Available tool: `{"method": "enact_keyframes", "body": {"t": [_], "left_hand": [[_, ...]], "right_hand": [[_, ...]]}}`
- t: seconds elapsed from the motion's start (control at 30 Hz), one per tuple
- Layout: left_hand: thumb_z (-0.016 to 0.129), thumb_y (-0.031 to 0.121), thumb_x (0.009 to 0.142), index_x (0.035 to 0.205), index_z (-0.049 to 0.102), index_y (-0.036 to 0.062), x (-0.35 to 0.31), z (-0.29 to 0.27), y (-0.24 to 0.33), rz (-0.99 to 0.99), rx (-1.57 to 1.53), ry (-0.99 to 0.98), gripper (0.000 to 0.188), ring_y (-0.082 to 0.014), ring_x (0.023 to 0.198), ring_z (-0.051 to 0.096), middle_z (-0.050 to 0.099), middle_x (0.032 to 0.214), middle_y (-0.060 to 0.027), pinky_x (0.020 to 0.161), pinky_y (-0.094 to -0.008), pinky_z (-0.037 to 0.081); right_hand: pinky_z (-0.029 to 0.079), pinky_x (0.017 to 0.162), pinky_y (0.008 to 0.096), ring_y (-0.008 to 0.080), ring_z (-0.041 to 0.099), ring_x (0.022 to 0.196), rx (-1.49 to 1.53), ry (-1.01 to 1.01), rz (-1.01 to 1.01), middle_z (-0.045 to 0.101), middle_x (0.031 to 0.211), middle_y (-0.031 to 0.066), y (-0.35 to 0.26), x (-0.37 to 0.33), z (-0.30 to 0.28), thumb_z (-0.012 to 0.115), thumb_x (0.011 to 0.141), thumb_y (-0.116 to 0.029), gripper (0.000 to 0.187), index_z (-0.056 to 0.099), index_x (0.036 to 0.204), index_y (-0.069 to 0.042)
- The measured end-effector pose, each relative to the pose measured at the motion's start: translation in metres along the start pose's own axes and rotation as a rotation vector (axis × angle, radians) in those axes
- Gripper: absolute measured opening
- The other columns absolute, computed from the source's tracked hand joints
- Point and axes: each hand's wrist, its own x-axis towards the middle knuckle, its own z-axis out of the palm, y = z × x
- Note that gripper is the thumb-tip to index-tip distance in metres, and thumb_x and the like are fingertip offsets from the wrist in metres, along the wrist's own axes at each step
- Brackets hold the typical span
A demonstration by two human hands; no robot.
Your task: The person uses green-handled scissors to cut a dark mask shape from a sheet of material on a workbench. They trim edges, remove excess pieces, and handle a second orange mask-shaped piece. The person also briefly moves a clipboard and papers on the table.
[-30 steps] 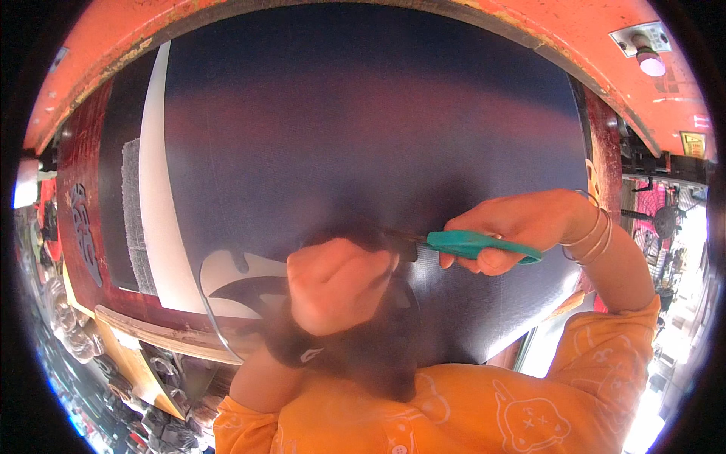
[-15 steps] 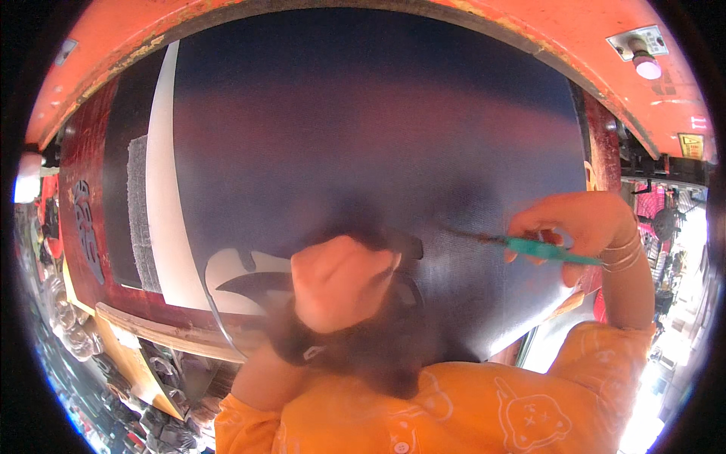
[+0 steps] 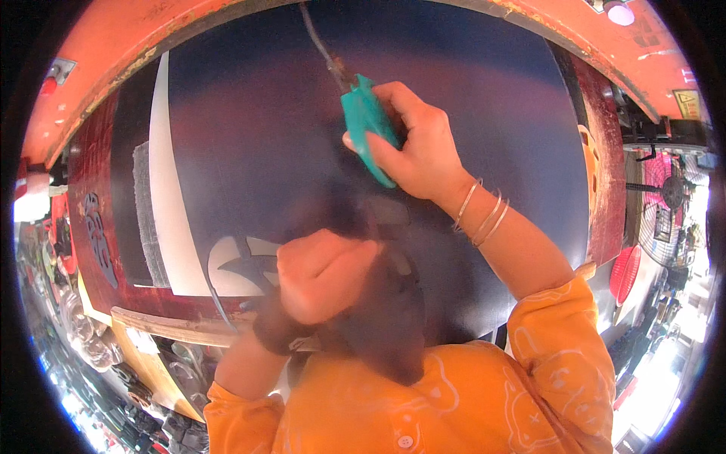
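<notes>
My right hand (image 3: 423, 144) is wrapped round a teal-handled tool (image 3: 369, 129). A long, thin grey metal part runs from its front end to the far edge of the work surface. The tool is over a large, dark blue sheet (image 3: 469, 181). My left hand (image 3: 321, 272) is closed in a fist near the sheet's near edge, beside curved cut-outs where pale material (image 3: 227, 261) shows. A dark, blurred mass (image 3: 374, 314) lies against and below my left hand; whether the fingers hold it cannot be made out.
An orange machine frame (image 3: 128, 68) arches over the far side. The dark red board (image 3: 87, 181) shows on both sides, with a dark curved piece (image 3: 98, 238) at left. A pale strip (image 3: 162, 174) borders the sheet. A fan (image 3: 669, 193) and a pink basket (image 3: 625, 276) stand right.
My right hand has swung from the right side to the far middle with the teal-handled tool, which now points away from me. My left hand has shifted slightly left.
</notes>
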Motion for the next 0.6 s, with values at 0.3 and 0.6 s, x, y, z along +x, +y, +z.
{"method": "enact_keyframes", "body": {"t": [0.3,0.6], "left_hand": [[0.06,0.025,0.069,0.079,0.057,0.0041,0.055,0.003,0.005,-0.445,0.537,-0.471,0.023,-0.0356,0.067,0.062,0.061,0.071,-0.0195,0.063,-0.0473,0.051],[0.053,0.072,0.075,0.076,0.06,0.0003,0.143,0.018,0.01,-1.043,0.521,-1.368,0.072,-0.0163,0.055,0.062,0.061,0.068,-0.009,0.049,-0.0262,0.053]], "right_hand": [[0.046,0.058,0.0254,0.0085,0.054,0.063,0.015,0.048,-0.013,0.061,0.071,0.0055,0.004,-0.003,0.003,0.072,0.078,-0.024,0.032,0.059,0.096,-0.001],[0.051,0.07,0.0288,0.0149,0.065,0.076,0.135,0.065,0.081,0.068,0.084,0.0102,0.004,-0.001,0.002,0.065,0.084,-0.024,0.03,0.06,0.101,0.001]]}}
